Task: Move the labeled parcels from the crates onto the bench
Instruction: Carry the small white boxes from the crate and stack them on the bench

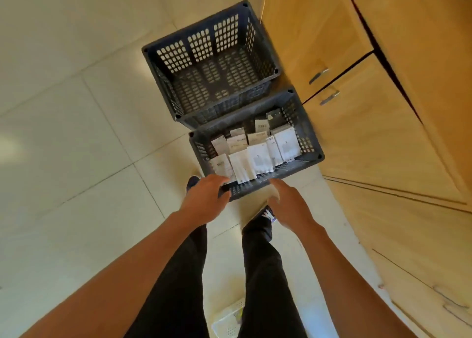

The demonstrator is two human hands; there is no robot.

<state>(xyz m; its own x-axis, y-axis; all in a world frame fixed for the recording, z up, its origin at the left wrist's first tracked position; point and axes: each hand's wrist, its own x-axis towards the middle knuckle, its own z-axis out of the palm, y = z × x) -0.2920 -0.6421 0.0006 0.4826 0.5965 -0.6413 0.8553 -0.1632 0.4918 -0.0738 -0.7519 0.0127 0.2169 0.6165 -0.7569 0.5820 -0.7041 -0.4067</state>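
Two dark grey slatted crates stand on the tiled floor. The near crate (310, 139) holds several white labeled parcels (259, 159) standing on edge in rows. The far crate (163, 67) holds nothing I can see. My left hand (204, 197) is over the near crate's front left corner, with its fingers curled at the rim. My right hand (288, 205) hovers just in front of the same rim, fingers relaxed and holding nothing.
Wooden cabinets (370, 123) with metal handles run along the right side, close against both crates. My legs in black trousers and dark shoes stand right behind the near crate. A white perforated basket (228, 319) lies on the floor between my feet.
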